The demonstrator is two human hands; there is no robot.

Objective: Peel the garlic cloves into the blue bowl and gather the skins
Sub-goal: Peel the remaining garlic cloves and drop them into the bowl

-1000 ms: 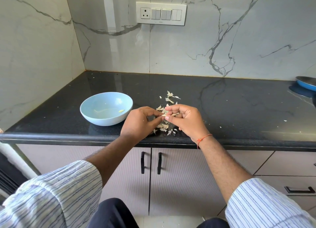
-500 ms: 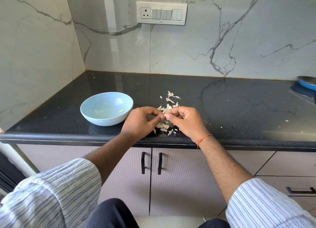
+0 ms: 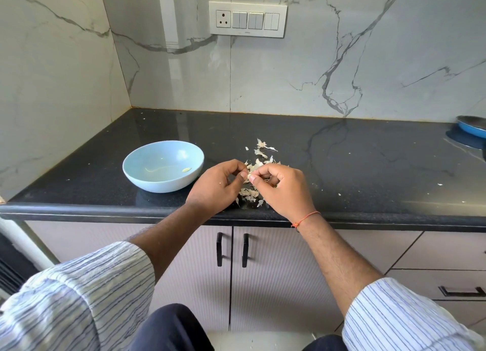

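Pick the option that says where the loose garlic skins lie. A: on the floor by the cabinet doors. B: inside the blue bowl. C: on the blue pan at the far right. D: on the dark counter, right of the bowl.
D: the garlic skins lie scattered on the counter, to the right of the blue bowl, around and under the hands.

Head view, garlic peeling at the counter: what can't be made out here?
- Clove pinched between the left hand and right hand: almost wholly covered by the fingertips; how far it is peeled cannot be told.
- Skins beneath the hands: partly hidden by both.
- Small pale piece in the blue bowl: too small to identify.
- Blue pan: cut off by the right edge.
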